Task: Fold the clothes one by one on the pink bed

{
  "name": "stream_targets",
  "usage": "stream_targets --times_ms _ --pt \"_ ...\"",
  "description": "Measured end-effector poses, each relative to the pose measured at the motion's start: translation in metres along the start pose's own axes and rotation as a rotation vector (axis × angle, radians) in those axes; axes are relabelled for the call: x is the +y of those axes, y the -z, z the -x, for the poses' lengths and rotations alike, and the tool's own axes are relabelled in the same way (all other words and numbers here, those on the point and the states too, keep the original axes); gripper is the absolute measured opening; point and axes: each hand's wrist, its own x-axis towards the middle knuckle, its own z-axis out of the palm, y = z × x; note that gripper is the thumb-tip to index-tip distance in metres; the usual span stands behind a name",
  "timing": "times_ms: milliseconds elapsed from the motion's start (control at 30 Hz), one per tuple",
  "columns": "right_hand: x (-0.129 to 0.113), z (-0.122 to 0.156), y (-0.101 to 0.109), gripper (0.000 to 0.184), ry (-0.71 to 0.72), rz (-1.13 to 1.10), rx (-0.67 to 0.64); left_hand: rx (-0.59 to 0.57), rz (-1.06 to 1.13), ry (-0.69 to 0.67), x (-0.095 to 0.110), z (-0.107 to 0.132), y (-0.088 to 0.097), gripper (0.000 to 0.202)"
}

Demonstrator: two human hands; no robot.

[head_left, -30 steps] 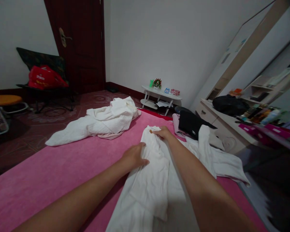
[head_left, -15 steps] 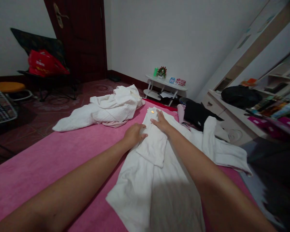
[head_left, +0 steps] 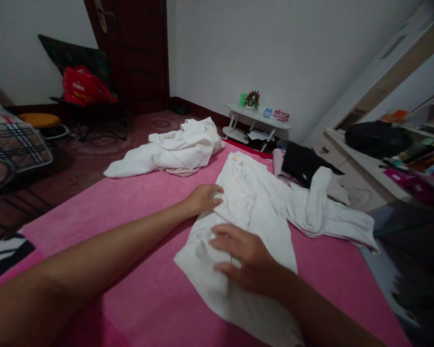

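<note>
A white long-sleeved shirt (head_left: 271, 207) lies on the pink bed cover (head_left: 141, 212), with a small orange-gold label at its collar. Its left side is folded inward, with one sleeve lying over the body, while the other sleeve (head_left: 347, 224) stretches right in bunched folds. My left hand (head_left: 205, 198) is at the folded left edge, its fingers and thumb curled around a bit of the cloth. Nearer to me, my right hand (head_left: 248, 258) is over the lower part of the shirt, fingers spread and holding nothing. Whether its fingertips touch the fabric I cannot tell.
A crumpled white cloth (head_left: 177, 149) lies at the bed's far left. Folded dark clothes (head_left: 304, 164) are at the far right, beside a drawer cabinet (head_left: 336, 154). Beyond the bed stand a small white table (head_left: 256, 114) and a chair with a red bag (head_left: 85, 86).
My right hand has moved from the collar area down toward me, over the shirt's lower part. The left hand stays at the folded edge. The view has shifted slightly left.
</note>
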Motion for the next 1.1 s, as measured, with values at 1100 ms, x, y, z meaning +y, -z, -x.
stream_targets --times_ms 1100 --pt "-0.019 0.054 0.026 0.018 -0.359 -0.166 0.22 -0.398 -0.379 -0.252 0.114 0.091 0.044 0.019"
